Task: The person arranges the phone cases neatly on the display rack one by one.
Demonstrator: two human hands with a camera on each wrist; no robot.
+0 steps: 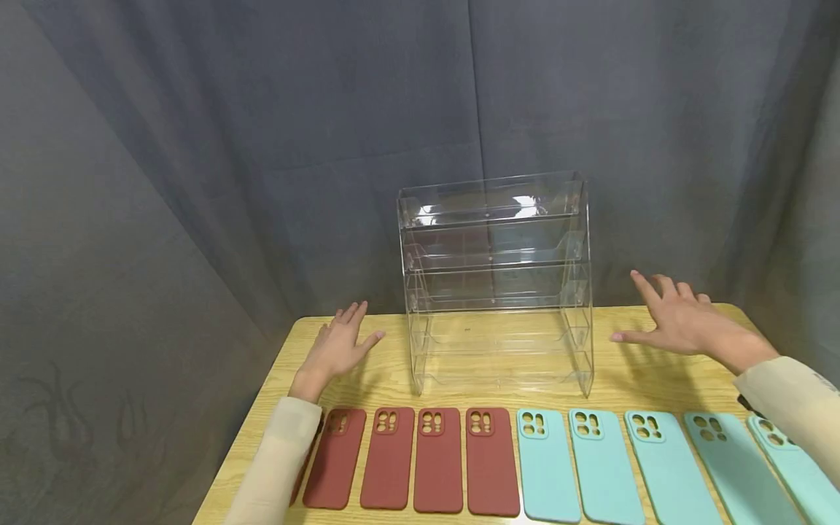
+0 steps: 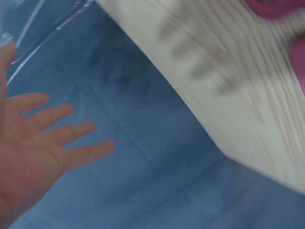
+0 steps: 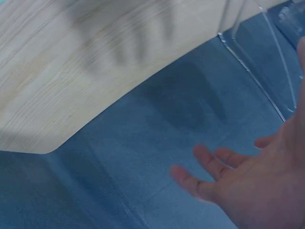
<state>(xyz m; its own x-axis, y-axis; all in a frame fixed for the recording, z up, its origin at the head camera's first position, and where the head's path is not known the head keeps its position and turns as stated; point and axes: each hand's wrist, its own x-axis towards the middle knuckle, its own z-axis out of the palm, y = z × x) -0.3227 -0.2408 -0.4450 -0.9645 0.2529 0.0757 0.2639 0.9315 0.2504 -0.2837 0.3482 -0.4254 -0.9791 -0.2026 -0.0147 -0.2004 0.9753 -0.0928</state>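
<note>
A clear tiered acrylic rack (image 1: 492,302) stands towards the back of the table. My left hand (image 1: 337,346) hovers to the rack's left with spread fingers, holding nothing; its palm and fingers (image 2: 57,119) also show in the left wrist view. On the other side of the rack, my right hand (image 1: 679,321) is raised over the table, fingers apart and nothing in them. Along the front lies a row of phone cases: several dark red cases (image 1: 437,467) on the left, several light turquoise cases (image 1: 550,470) on the right. My left forearm partly covers the leftmost red case.
Under everything is a light wood-grain table (image 1: 380,364) with rounded back corners. Dark grey-blue cloth (image 1: 328,146) hangs behind it and at both sides, close to the rack's back.
</note>
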